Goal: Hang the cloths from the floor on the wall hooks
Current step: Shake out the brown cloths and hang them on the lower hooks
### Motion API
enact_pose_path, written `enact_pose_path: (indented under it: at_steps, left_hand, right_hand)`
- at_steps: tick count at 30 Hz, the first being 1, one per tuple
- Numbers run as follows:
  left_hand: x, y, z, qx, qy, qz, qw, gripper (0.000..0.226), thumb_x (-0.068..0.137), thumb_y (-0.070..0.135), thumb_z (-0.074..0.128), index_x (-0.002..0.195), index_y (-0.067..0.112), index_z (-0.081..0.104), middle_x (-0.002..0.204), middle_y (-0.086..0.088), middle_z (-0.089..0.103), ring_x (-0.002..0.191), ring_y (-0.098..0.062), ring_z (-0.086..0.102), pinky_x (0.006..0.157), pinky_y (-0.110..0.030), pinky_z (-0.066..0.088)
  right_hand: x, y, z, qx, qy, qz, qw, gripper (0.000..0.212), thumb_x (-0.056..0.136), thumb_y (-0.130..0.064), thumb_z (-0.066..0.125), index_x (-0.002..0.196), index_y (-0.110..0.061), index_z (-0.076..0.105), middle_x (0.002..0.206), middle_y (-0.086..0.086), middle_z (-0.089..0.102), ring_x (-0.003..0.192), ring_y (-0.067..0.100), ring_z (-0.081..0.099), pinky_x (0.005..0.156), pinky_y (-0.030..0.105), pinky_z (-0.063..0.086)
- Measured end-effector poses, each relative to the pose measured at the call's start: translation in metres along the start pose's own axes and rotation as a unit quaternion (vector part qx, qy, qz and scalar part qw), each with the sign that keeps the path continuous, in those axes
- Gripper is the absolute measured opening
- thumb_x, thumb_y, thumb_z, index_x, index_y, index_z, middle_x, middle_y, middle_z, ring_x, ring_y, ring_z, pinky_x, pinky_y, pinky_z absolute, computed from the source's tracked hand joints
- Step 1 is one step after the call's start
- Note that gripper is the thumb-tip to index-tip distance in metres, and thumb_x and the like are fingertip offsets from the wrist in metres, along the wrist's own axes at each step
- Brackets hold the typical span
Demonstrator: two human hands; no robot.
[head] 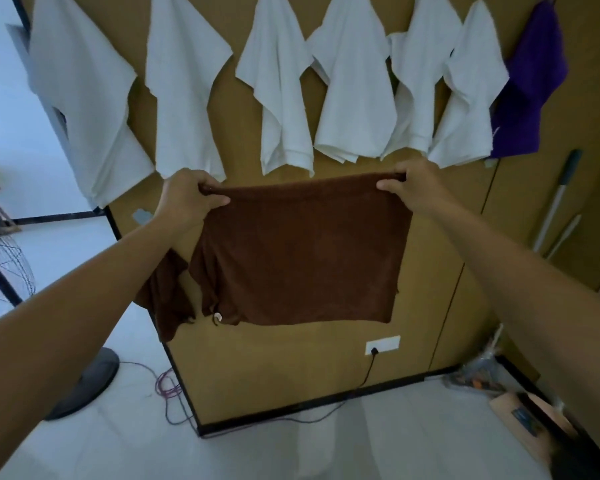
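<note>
While I hold the brown cloth (pixel 298 254) spread in front of the wall (pixel 291 368), my hands are well apart, each clamped on one end of its top edge. My left hand (pixel 191 195) pinches the left corner with the thumb over the front; my right hand (pixel 416 188) pinches the right corner the same way. The top edge runs nearly level between them, just below the hems of the white cloths (pixel 354 98) hanging in a row on the wall. The right side of the brown cloth drops straight. The left side is bunched, and a loose fold trails behind my left forearm.

A purple cloth (pixel 530 84) hangs at the right end of the row, overlapping the last white one. Below the brown cloth's bottom edge, the wall shows down to a white socket (pixel 382 344) with a black plug in it.

A fan base (pixel 84 386) and loose cables (pixel 167 386) sit on the floor (pixel 257 452) at my left. A cardboard box (pixel 530 420) lies at my right. A pole (pixel 555 199) leans against the wall beyond my right hand.
</note>
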State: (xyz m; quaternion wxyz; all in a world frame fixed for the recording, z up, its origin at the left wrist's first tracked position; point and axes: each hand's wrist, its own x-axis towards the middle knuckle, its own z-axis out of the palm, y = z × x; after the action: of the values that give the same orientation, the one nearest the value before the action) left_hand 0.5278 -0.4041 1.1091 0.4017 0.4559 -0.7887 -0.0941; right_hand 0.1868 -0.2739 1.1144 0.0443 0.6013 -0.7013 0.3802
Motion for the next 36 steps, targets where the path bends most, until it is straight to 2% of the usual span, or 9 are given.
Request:
enact_pose_path:
  at_steps: [6,9,14,18,22,25,27,31,36]
  left_hand:
    - [0.031,-0.014,0.031,-0.120,0.002,-0.042,0.992,0.017,0.076,0.012,0.080,0.092,0.010,0.072,0.085,0.005,0.067,0.079,-0.006,0.063,0.065,-0.007,0.048]
    - [0.053,-0.032,0.048,-0.066,0.001,-0.025,0.997,0.020,0.077,0.010,0.078,0.096,0.010,0.073,0.094,-0.001,0.068,0.087,-0.012,0.062,0.072,-0.012,0.045]
    - [0.083,-0.049,0.089,0.048,-0.045,0.011,0.998,0.028,0.084,0.030,0.073,0.104,0.010,0.072,0.104,-0.006,0.062,0.094,-0.018,0.054,0.081,-0.023,0.035]
    - [0.090,-0.057,0.121,0.037,-0.106,0.021,0.993,0.035,0.083,0.042,0.070,0.100,0.010,0.070,0.103,0.003,0.059,0.094,-0.011,0.051,0.080,-0.015,0.031]
    - [0.092,-0.058,0.147,0.004,-0.149,0.009,0.989,0.029,0.087,0.036,0.067,0.099,0.010,0.070,0.095,0.009,0.055,0.086,-0.004,0.047,0.071,-0.007,0.031]
    - [0.098,-0.058,0.163,0.003,-0.146,0.009,0.989,0.025,0.090,0.033,0.064,0.094,0.009,0.069,0.094,0.008,0.052,0.087,-0.007,0.049,0.084,-0.020,0.036]
    - [0.101,-0.057,0.170,0.018,-0.142,0.014,0.990,0.023,0.092,0.028,0.063,0.095,0.006,0.068,0.102,0.000,0.059,0.094,-0.012,0.052,0.086,-0.022,0.039]
    - [0.105,-0.053,0.180,0.024,-0.141,-0.015,0.990,0.026,0.089,0.017,0.066,0.077,-0.005,0.059,0.074,-0.019,0.061,0.064,-0.017,0.052,0.055,-0.016,0.037]
    - [0.106,-0.054,0.187,0.002,-0.138,-0.010,0.990,0.020,0.088,0.007,0.065,0.087,0.011,0.045,0.079,0.004,0.051,0.073,-0.003,0.049,0.065,-0.013,0.037]
  right_hand:
    - [0.049,0.037,0.028,0.002,-0.012,0.019,1.000,0.014,0.086,-0.025,0.073,0.078,-0.021,0.062,0.070,-0.012,0.053,0.064,0.001,0.050,0.055,0.009,0.032]
    - [0.070,0.048,0.043,0.024,-0.036,0.004,0.999,0.014,0.085,-0.023,0.073,0.095,-0.013,0.070,0.082,-0.004,0.061,0.079,0.011,0.059,0.063,0.012,0.038]
    - [0.095,0.072,0.075,-0.001,-0.095,0.026,0.995,0.016,0.092,-0.026,0.066,0.082,-0.014,0.064,0.077,0.000,0.057,0.070,0.010,0.052,0.067,0.024,0.040]
    - [0.106,0.092,0.101,-0.031,-0.073,0.022,0.997,0.029,0.093,-0.026,0.064,0.067,-0.019,0.053,0.075,-0.005,0.046,0.067,0.006,0.043,0.063,0.014,0.033]
    - [0.111,0.118,0.129,-0.072,0.003,-0.016,0.997,0.022,0.089,-0.029,0.068,0.094,-0.008,0.070,0.113,0.012,0.043,0.102,0.026,0.045,0.091,0.037,0.041]
    - [0.121,0.139,0.144,-0.088,0.048,-0.078,0.992,0.020,0.088,-0.024,0.070,0.088,-0.004,0.071,0.128,0.018,0.047,0.118,0.037,0.045,0.099,0.046,0.039]
    - [0.129,0.146,0.152,-0.055,0.017,-0.094,0.994,0.018,0.091,-0.017,0.066,0.097,0.001,0.068,0.131,0.019,0.049,0.121,0.032,0.047,0.103,0.038,0.038]
    - [0.138,0.155,0.165,0.022,-0.048,-0.120,0.991,0.015,0.098,-0.010,0.054,0.103,-0.001,0.065,0.101,0.008,0.060,0.091,0.019,0.056,0.083,0.024,0.044]
    - [0.146,0.159,0.176,0.119,-0.084,-0.143,0.979,0.019,0.098,0.002,0.047,0.111,-0.007,0.058,0.105,-0.001,0.062,0.096,0.006,0.058,0.081,0.004,0.040]
